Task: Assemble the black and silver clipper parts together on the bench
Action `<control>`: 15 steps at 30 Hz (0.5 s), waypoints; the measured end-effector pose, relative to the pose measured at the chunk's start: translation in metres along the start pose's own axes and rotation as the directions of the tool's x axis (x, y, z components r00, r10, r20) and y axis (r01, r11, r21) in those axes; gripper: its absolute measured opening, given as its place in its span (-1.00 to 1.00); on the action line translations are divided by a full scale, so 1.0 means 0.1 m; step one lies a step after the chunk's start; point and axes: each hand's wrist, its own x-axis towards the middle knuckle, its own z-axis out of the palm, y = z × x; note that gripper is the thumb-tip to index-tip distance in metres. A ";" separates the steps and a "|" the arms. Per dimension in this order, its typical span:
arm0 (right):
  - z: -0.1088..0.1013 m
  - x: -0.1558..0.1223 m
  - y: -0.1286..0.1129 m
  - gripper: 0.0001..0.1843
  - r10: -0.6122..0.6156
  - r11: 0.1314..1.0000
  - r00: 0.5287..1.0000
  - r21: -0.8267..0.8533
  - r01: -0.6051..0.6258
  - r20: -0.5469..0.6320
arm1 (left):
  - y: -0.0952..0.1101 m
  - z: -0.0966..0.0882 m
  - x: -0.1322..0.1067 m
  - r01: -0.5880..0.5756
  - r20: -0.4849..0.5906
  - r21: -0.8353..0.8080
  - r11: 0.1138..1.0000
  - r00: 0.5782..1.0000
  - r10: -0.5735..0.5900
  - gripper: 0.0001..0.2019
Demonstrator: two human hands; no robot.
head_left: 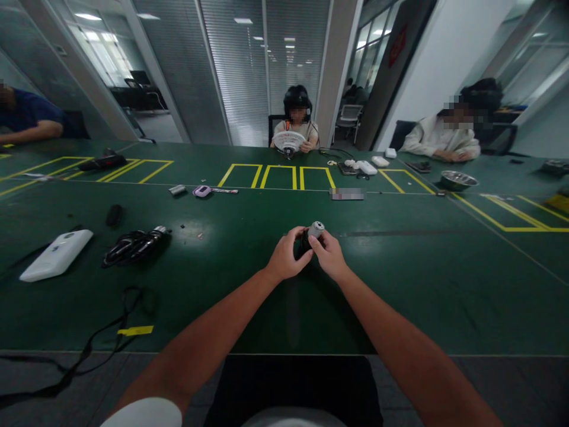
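Note:
Above the near middle of the table my two hands meet in front of me. My right hand [328, 252] is closed, fingers and thumb gripping a short light grey cylinder [317, 228] that tilts up; dark marks show on its round end face. My left hand [287, 256] curls around a black part [304, 243] right beside the cylinder. Fingers cover much of that part, so I cannot tell its kind or whether it joins the cylinder. Both hands are just over the green table [400, 284], possibly resting on it.
Left of my hands lie a bundled black cable [133, 246], a white flat device [57, 255] and a black strap [89, 356]. Farther back are a purple gadget [202, 191] and a metal bowl [459, 179]. A person opposite holds a white basket-like object [288, 141]; other people sit left and right.

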 end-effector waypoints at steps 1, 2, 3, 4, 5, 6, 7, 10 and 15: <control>-0.02 0.01 0.00 -0.62 0.001 1.000 1.000 0.013 -0.001 -0.010 | -0.01 -0.01 0.00 0.004 0.003 0.010 1.000 1.000 -0.005 -0.44; -0.04 0.03 0.00 -0.61 0.002 1.000 1.000 0.017 -0.002 -0.028 | -0.03 -0.02 0.00 0.014 0.001 0.022 1.000 1.000 -0.014 -0.45; -0.08 0.04 0.00 -0.60 -0.002 1.000 0.998 -0.002 0.001 -0.060 | -0.05 -0.03 0.00 0.027 -0.006 0.036 0.999 1.000 -0.027 -0.47; -0.13 0.06 0.00 -0.60 -0.016 0.999 0.994 -0.054 0.010 -0.105 | -0.07 -0.05 0.01 0.040 -0.017 0.053 0.998 0.999 -0.039 -0.49; -0.20 0.08 0.00 -0.59 -0.044 0.990 0.988 -0.137 0.023 -0.151 | -0.10 -0.08 0.02 0.053 -0.030 0.074 0.996 0.998 -0.051 -0.51; -0.27 0.10 0.00 -0.59 -0.081 0.970 0.979 -0.241 0.035 -0.185 | -0.13 -0.11 0.04 0.064 -0.043 0.101 0.993 0.997 -0.060 -0.52; -0.35 0.12 0.01 -0.59 -0.117 0.936 0.973 -0.350 0.040 -0.200 | -0.16 -0.16 0.06 0.073 -0.056 0.136 0.988 0.996 -0.066 -0.54; -0.59 0.15 0.08 -0.59 -0.115 0.799 0.983 -0.601 0.008 -0.141 | -0.29 -0.38 0.13 0.112 -0.076 0.290 0.950 0.993 -0.094 -0.62; -0.75 0.14 0.25 -0.63 0.106 0.611 0.994 -0.790 -0.054 0.014 | -0.62 -1.01 0.23 0.267 -0.076 0.641 0.720 0.955 -0.287 -0.74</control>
